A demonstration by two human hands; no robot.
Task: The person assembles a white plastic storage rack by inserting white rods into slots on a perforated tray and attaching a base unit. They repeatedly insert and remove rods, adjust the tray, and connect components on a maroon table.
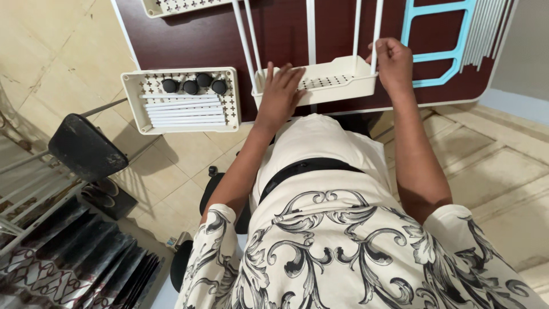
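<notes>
Left hand (280,91) rests flat, fingers open, on the cream perforated plastic tray (331,83) at the dark table (274,34) edge; right hand (394,63) fingers grip a white upright rod (376,34). Uneven pressure may tip the tray off.

A dark reddish-brown table (206,40) with a white edge band is seen at the top of the view. The floor (503,171) is laid with beige tiles, and grout lines are visible. A black stool seat (87,147) on thin metal legs is placed at the left, just beside the table. Grey metal bars (28,194) and a dark folded patterned cloth (74,257) are noted at the lower left. A pale wall (529,51) is seen at the upper right. Even, soft lighting is observed.
</notes>
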